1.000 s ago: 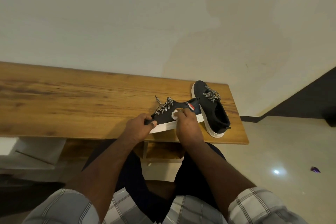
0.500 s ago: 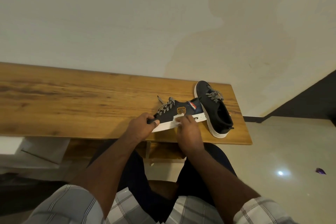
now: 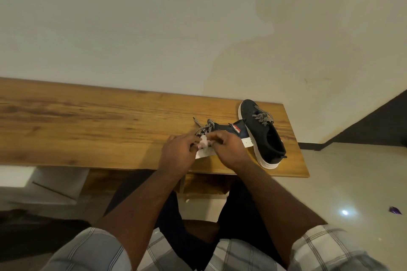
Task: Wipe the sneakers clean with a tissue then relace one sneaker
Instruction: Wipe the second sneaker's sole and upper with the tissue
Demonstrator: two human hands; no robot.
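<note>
A long wooden bench (image 3: pixel 92 125) with visible grain stands against a plain off-white wall (image 3: pixel 154 28). Glossy pale floor tiles (image 3: pixel 352 182) lie beyond its right end, bearing a bright light reflection (image 3: pixel 345 212) and a small purple wrapper (image 3: pixel 395 216) near the right edge.

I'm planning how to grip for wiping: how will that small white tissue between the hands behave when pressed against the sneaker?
The tissue looks crumpled and thin, so it is probably floppy and light. Pinched between left hand and right hand, it likely bunches rather than holding shape, and may tear against the sneaker.
</note>
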